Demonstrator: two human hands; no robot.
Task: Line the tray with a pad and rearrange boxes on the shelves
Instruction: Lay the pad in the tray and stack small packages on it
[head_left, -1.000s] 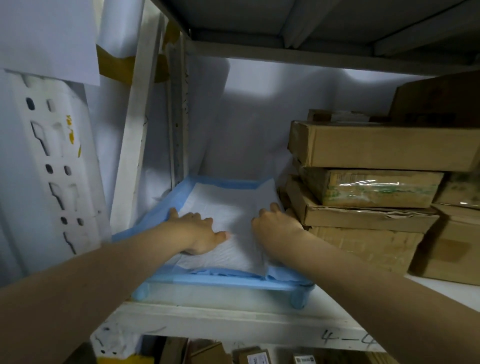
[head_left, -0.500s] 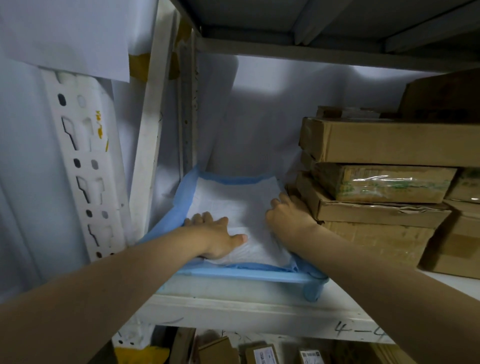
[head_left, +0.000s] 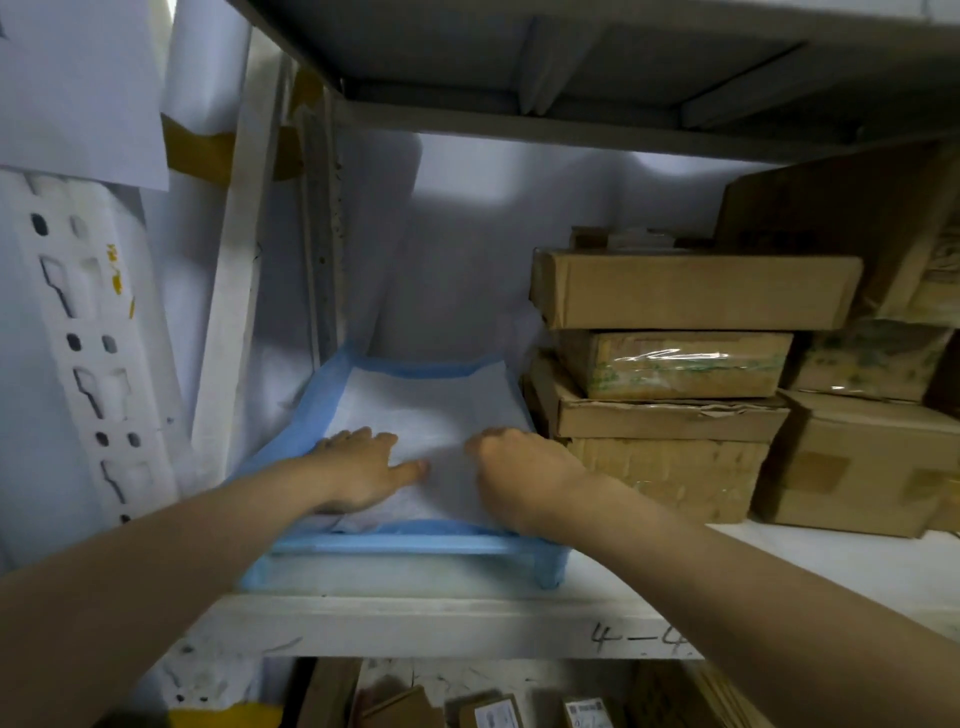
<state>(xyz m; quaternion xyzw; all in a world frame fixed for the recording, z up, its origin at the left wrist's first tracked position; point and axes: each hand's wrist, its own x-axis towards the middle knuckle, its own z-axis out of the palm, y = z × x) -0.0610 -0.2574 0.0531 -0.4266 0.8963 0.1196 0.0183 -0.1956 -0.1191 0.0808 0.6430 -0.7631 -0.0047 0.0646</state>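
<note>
White shelf (head_left: 426, 618) w/ boxes (head_left: 670, 379) at 3 o'clock: left hand (head_left: 358, 470) spread flat pinning pad (head_left: 431, 410) in tray (head_left: 415, 544), right hand (head_left: 519, 475) curled, prob. tucking its edge.

Two bare forearms, no sleeves or gloves

A white pad (head_left: 426, 410) with a blue border lines the pale blue tray (head_left: 410, 544), while right of the tray stand plain brown cardboard boxes (head_left: 691, 291), one wrapped in clear film over green print (head_left: 680, 366), on a white shelf (head_left: 426, 623).
</note>
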